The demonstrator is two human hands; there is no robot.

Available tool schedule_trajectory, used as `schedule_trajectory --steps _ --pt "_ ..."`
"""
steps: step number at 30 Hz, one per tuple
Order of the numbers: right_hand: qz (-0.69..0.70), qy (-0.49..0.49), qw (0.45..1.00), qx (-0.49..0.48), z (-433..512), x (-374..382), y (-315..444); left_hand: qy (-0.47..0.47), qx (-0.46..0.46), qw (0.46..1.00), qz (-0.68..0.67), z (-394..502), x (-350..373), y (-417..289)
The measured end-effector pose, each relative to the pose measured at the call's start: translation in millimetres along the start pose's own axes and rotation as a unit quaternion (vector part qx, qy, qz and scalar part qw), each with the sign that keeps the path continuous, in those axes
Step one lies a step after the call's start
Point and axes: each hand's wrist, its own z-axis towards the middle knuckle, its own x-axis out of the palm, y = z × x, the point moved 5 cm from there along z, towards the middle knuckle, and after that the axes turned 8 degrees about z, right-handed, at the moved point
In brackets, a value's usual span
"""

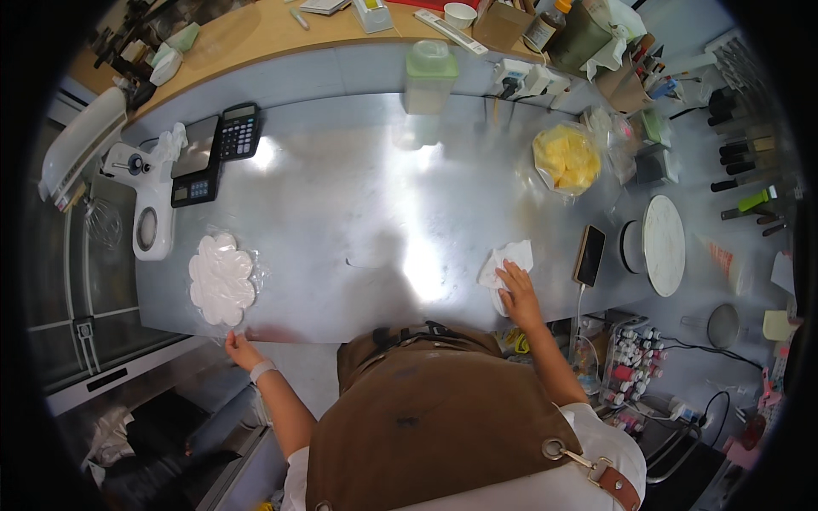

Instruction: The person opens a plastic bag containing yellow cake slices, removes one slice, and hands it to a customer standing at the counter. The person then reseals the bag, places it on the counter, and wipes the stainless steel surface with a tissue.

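Note:
My right hand point(519, 295) presses on a crumpled white cloth or paper towel point(511, 257) lying on the metal tabletop point(319, 191), its fingers spread a little. At the table's near left edge, my left hand point(240, 350) pinches the edge of a clear plastic wrap point(220, 332). That wrap surrounds a white, scallop-edged flat piece point(222, 280), which lies on the tabletop. Between the hands a small dark mark shows on the metal.
A stand mixer point(150, 211), a digital scale point(195, 188) and a calculator point(239, 132) stand at left. To the right are a bag of yellow chunks point(567, 158), a plugged-in phone point(590, 255) and a round turntable point(663, 246). A lidded container point(431, 76) stands at the back.

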Motion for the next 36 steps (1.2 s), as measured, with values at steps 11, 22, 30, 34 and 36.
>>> schedule_trajectory --steps 11,22,30,34,36 --pt "-0.049 -0.106 0.989 0.088 9.8 62.0 23.4 0.044 -0.265 0.963 0.021 122.2 7.7 36.7" --pt "-0.01 -0.047 0.999 0.001 64.4 131.2 100.5 0.01 0.117 0.98 0.161 118.6 -14.7 32.1" --pt "0.021 -0.081 0.996 0.021 82.9 152.6 136.2 0.14 0.05 0.979 0.142 110.4 -5.6 7.5" --pt "0.006 -0.08 0.996 0.041 87.4 150.3 131.7 0.238 -0.063 0.969 0.021 107.7 -18.5 3.3" --pt "-0.021 -0.095 0.995 0.031 91.7 148.7 125.3 0.261 -0.127 0.955 -0.065 101.1 -28.2 0.2"
